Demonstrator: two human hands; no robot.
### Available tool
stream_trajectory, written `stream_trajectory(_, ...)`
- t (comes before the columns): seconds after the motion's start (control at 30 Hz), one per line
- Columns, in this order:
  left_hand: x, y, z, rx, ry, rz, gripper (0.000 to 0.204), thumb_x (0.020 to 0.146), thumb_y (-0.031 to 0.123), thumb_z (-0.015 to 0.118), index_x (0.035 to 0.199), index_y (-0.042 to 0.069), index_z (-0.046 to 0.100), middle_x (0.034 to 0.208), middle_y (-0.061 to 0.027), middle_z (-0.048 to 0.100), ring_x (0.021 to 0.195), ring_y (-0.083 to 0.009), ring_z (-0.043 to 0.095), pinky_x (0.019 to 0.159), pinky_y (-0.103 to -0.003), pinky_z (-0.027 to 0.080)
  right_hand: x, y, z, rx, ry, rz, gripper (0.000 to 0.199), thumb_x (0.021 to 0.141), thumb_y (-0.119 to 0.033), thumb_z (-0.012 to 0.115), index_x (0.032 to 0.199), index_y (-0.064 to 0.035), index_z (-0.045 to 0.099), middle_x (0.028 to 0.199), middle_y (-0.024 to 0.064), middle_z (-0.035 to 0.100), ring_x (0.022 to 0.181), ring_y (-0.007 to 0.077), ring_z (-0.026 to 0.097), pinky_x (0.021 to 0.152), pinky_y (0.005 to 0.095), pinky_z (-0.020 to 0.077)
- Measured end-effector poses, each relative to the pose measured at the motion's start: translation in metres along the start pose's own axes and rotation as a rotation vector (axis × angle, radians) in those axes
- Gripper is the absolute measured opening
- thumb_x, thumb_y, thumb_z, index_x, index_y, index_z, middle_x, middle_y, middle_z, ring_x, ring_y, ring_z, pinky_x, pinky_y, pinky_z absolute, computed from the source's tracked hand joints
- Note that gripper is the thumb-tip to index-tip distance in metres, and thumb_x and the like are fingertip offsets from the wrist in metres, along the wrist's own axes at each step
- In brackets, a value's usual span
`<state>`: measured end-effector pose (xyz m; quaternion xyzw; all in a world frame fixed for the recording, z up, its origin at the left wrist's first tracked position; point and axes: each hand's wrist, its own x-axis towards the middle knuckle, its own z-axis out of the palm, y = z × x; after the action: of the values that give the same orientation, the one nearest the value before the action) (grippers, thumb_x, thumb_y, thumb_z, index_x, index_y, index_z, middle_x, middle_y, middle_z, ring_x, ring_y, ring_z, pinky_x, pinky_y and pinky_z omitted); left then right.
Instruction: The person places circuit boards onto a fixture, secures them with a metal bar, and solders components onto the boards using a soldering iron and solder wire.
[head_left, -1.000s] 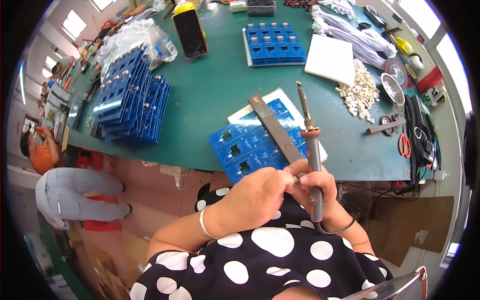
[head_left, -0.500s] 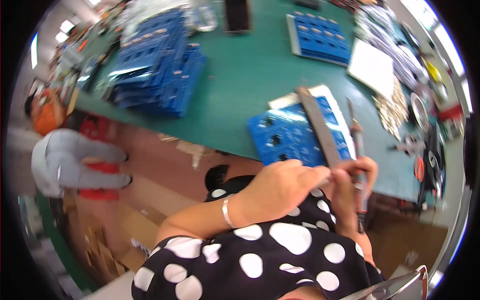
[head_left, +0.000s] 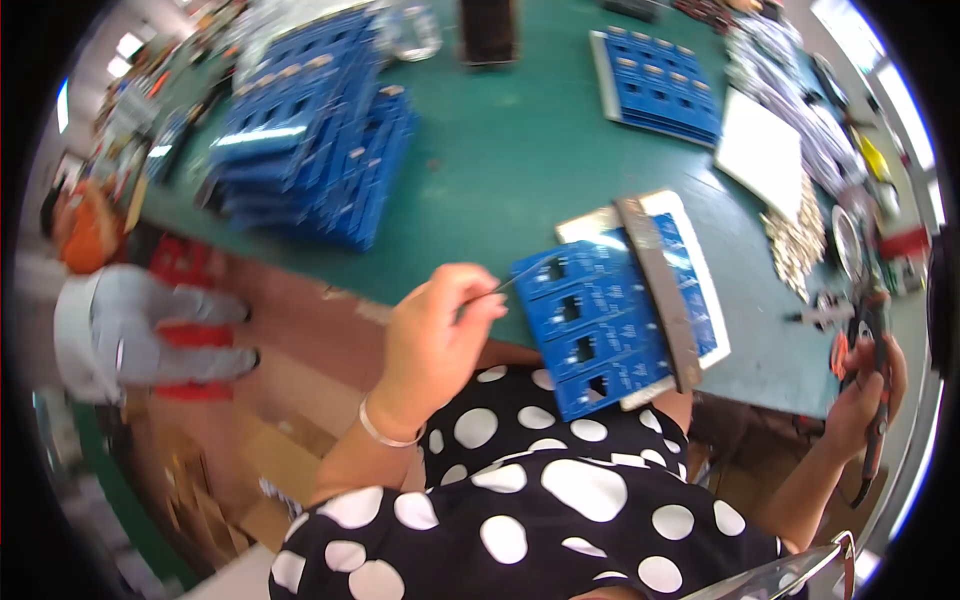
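My left hand [head_left: 435, 335] is closed in a pinch on a thin wire [head_left: 522, 275], whose free end reaches over the far left corner of a blue circuit board panel [head_left: 585, 345]. That panel lies on a white board [head_left: 712, 300] at the table's front edge, its near left part sticking out past the edge. Across it rests a flat, dark metal bar [head_left: 660, 300]. Off to the right, my right hand [head_left: 868, 390] is wrapped round the handle of a soldering iron [head_left: 880, 425]. The iron points away from me, toward black and metal gear at the table's right side.
A tall stack of blue panels [head_left: 310, 140] stands at the back left, a smaller one [head_left: 665, 85] at the back right. Beyond the right hand lie a white sheet [head_left: 760, 150], small metal parts [head_left: 795, 240] and bundled grey cables [head_left: 790, 90]. Another person [head_left: 140, 320] bends at far left.
My hands have parted from near the bar's close end. The left went left with the thin wire, the right went far right with the soldering iron.
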<state>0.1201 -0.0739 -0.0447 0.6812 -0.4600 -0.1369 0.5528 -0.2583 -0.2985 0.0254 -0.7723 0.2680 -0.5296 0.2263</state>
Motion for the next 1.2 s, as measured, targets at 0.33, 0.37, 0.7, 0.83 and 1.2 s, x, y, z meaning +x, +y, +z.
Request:
stream_trajectory(0.33,0.027,-0.003,0.032,0.337,-0.097,0.150,0.014,0.074,-0.001,0.070,0.078,0.008,0.060,0.066,-0.0025,0.059,0.055,-0.0204,0.052,0.052,-0.032,0.042,-0.068,-0.021,0.102,0.329,-0.229,0.163,0.034,0.078,-0.001,0.070,0.106,-0.0036,0.050,0.081,0.0114,0.060,0.065,0.0212,0.064,0.057,0.0323,0.0508)
stream_trajectory(0.37,0.028,-0.004,0.033,0.345,-0.096,0.142,0.014,0.074,-0.001,0.070,0.078,0.008,0.060,0.066,-0.0025,0.059,0.055,-0.0204,0.052,0.052,-0.032,0.042,-0.062,-0.018,0.112,0.345,-0.291,0.077,0.033,0.078,-0.003,0.072,0.104,-0.0033,0.051,0.077,0.0111,0.060,0.064,0.0217,0.063,0.057,0.0328,0.0503)
stream_trajectory(0.7,0.040,-0.004,0.053,0.514,-0.124,0.314,0.023,0.063,0.003,0.068,0.077,0.013,0.054,0.081,-0.0017,0.057,0.080,-0.0238,0.055,0.075,-0.037,0.039,-0.030,-0.015,0.141,0.277,-0.444,0.328,0.024,0.079,-0.011,0.071,0.099,-0.0003,0.063,0.082,0.0148,0.068,0.067,0.0243,0.066,0.061,0.0325,0.0521)
stream_trajectory(0.83,0.043,-0.001,0.059,0.536,-0.128,0.331,0.024,0.062,0.002,0.067,0.077,0.012,0.053,0.081,-0.0027,0.056,0.084,-0.0247,0.055,0.082,-0.040,0.036,-0.024,-0.012,0.143,0.284,-0.499,0.495,0.024,0.079,-0.011,0.072,0.098,0.0008,0.064,0.082,0.0155,0.069,0.069,0.0246,0.068,0.063,0.0322,0.0529)
stream_trajectory(1.2,0.046,-0.004,0.065,0.562,-0.159,0.327,0.023,0.064,0.004,0.068,0.078,0.013,0.053,0.083,-0.0015,0.057,0.086,-0.0238,0.054,0.086,-0.041,0.033,-0.024,-0.006,0.151,0.314,-0.515,0.430,0.024,0.078,-0.011,0.072,0.098,0.0011,0.066,0.080,0.0162,0.069,0.068,0.0250,0.069,0.063,0.0320,0.0542)
